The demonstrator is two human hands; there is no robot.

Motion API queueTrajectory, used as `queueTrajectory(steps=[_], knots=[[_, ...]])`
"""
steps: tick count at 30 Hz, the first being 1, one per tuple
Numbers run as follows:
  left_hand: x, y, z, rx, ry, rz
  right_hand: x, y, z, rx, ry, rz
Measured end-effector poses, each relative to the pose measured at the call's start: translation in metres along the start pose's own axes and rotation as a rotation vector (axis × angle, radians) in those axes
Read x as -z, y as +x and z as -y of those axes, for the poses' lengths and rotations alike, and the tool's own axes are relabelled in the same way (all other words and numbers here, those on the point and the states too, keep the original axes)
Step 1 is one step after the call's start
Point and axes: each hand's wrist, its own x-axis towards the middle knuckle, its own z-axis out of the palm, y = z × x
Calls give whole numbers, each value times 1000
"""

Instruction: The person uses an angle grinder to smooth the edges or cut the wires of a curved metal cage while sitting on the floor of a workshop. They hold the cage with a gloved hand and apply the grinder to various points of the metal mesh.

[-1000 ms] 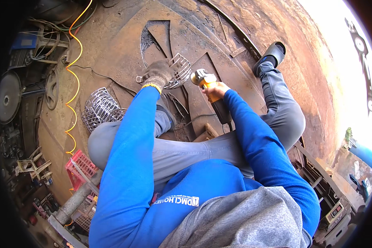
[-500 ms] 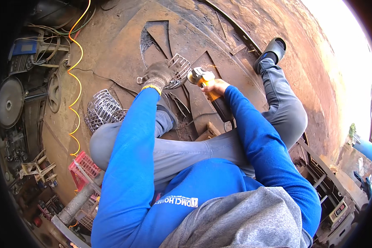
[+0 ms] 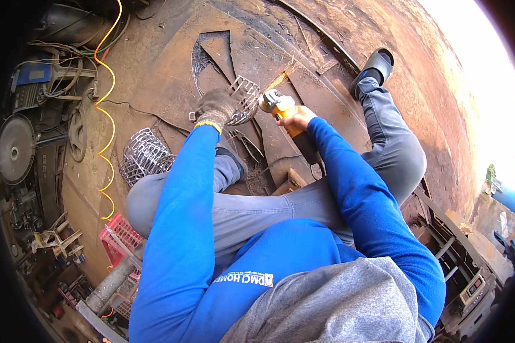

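My left hand [image 3: 217,106], in a dark knit glove with a yellow cuff, is closed on a slotted metal grate piece [image 3: 247,98]. My bare right hand [image 3: 298,118] grips a yellow and black angle grinder [image 3: 299,132] by its body. The grinder's disc [image 3: 266,102] meets the right edge of the grate piece, and orange sparks [image 3: 277,80] fly up and away from it. Several similar metal grate pieces [image 3: 145,155] lie in a pile to the left of my bent knee.
Flat steel sheets [image 3: 171,74] with cut-outs cover the ground ahead. A coiled orange-yellow air hose [image 3: 112,71] runs down the left side. Beyond it stand machinery and a round metal disc [image 3: 15,146]. A red plastic crate [image 3: 120,235] sits at lower left, and a steel frame [image 3: 449,243] at lower right.
The spray of sparks has grown from a small streak to a larger fan. The grinder has shifted very slightly toward the left; both hands keep their grip.
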Motion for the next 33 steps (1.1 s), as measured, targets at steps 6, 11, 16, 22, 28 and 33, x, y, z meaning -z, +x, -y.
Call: queueTrajectory(steps=[6,11,16,22,28,33], knots=[[-13,17,9,8,64,-21,3,0,9,-122,-55,57],[-11,14,11,-2,31,41,0,-10,20,-118,-25,30],[-7,10,5,-8,14,38,0,-11,10,-20,39,-79],[-9,12,8,17,13,-1,4,-8,19,-101,83,-93],[-10,15,4,12,82,2,7,-9,14,-173,193,8],[-29,33,27,-6,7,-76,5,-6,26,-84,9,43]])
